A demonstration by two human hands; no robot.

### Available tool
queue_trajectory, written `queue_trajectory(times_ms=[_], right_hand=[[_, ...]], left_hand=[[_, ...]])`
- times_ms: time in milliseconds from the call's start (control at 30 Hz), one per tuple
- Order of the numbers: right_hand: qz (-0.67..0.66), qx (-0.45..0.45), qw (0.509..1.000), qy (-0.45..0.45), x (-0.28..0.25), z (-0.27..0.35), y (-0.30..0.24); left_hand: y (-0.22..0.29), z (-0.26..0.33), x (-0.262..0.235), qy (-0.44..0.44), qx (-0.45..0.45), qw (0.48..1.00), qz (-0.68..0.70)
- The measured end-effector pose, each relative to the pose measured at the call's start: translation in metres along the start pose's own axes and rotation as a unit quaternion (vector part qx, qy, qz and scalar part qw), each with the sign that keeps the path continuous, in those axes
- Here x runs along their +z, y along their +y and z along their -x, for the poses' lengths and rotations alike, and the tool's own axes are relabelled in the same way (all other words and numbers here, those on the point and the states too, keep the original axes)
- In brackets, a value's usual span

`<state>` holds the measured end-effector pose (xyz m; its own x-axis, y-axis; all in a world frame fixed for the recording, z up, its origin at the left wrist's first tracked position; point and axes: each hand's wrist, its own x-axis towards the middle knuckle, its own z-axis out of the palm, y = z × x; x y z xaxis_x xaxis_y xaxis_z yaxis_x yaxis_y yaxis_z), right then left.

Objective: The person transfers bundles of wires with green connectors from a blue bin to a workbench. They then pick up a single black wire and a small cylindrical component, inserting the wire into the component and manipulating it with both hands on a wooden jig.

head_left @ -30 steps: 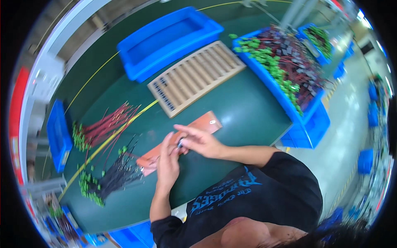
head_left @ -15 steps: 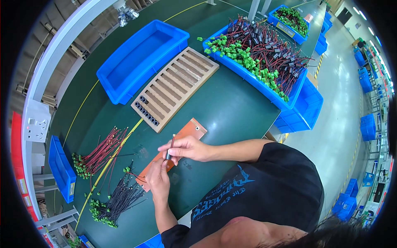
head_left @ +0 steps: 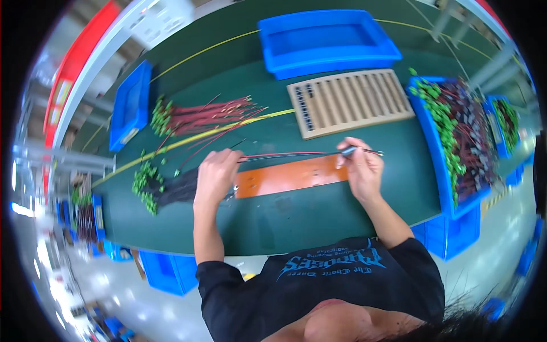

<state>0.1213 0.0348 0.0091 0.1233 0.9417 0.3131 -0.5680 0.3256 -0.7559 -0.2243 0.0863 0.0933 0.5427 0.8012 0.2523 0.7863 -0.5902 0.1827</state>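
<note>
A red and a black wire [head_left: 285,155] run taut between my two hands. My left hand [head_left: 215,174] is closed on their left part, and its fingers hide whatever is at that end. At the other end, my right hand [head_left: 364,171] pinches a small black cylinder [head_left: 348,150] around the wires, whose tips stick out to the right. Under the wires lies an orange board [head_left: 285,179]. Left of my left hand is a bundle of black wires [head_left: 178,189] with green connectors [head_left: 147,185]. Behind it rests a bundle of red wires [head_left: 208,114], also with green connectors.
A slotted wooden rack [head_left: 342,124] holds black cylinders at its left end. Beyond it stands a blue tray [head_left: 336,67]. On the right, a blue bin [head_left: 428,139] is heaped with wired green connectors and black cylinders. A smaller blue bin [head_left: 130,108] stands far left.
My hands have moved apart, drawing the wires out straight between them, with the black cylinder in my right hand. The view has turned, so the table lies more squarely ahead.
</note>
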Motion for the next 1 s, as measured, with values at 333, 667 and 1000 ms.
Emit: queue_trajectory(times_ms=[333, 667, 1000], right_hand=[[0.021, 0.164, 0.982, -0.086, 0.008, 0.012, 0.002], [0.004, 0.132, 0.99, -0.047, 0.012, 0.006, -0.003], [0.029, 0.137, 0.985, -0.099, 0.011, 0.011, 0.007]], left_hand=[[0.087, 0.027, 0.037, -0.081, -0.065, 0.932, 0.347], [0.07, 0.047, 0.058, -0.053, -0.083, 0.924, 0.368], [0.062, 0.049, 0.061, 0.0, -0.01, 0.934, 0.358]])
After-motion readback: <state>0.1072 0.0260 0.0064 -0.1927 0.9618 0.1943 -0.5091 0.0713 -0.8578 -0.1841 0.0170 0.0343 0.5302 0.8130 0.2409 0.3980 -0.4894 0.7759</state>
